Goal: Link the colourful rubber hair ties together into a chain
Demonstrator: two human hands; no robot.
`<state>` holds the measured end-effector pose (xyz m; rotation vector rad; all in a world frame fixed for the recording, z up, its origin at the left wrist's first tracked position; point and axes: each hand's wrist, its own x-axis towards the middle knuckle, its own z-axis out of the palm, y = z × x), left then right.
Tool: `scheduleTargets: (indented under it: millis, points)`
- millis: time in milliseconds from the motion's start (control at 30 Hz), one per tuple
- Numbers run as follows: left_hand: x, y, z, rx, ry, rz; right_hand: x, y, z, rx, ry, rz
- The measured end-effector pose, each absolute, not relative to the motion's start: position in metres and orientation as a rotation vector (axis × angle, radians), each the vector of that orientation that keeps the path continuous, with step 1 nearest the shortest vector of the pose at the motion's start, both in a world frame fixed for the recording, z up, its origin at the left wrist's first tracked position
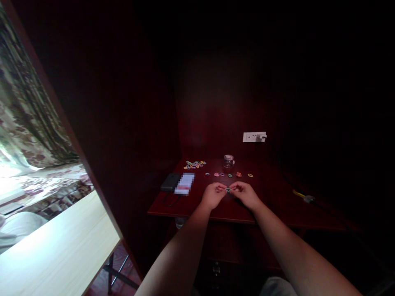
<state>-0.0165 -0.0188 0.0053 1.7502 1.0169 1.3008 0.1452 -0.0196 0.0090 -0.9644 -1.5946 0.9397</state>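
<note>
Green band [228, 190], partly hidden by fingertips [224, 190]

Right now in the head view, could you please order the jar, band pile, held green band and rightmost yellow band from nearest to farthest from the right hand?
1. Green band, held by the right hand
2. Yellow band, just beyond the hand
3. Jar, farther back, leftward
4. Band pile, well to the left

The dark red tabletop [271, 197] carries a scattered pile of coloured rings [194, 167], a row of small coloured loops [217, 174], a lidded clear jar [228, 163], a phone [184, 183] and a black box-shaped device [169, 182].
</note>
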Motion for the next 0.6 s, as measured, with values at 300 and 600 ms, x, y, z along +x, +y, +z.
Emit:
scheduleTargets:
  millis: [300,600]
  points:
    - [-0.0162,-0.0163,0.0035,1.726,0.971,1.309,0.1454,-0.015,0.0061,-0.983,-1.57,0.923]
    - [-0.0149,-0.0156,0.0033,1.704,0.939,1.326,0.1435,-0.0174,0.0072,-0.982,-1.656,0.95]
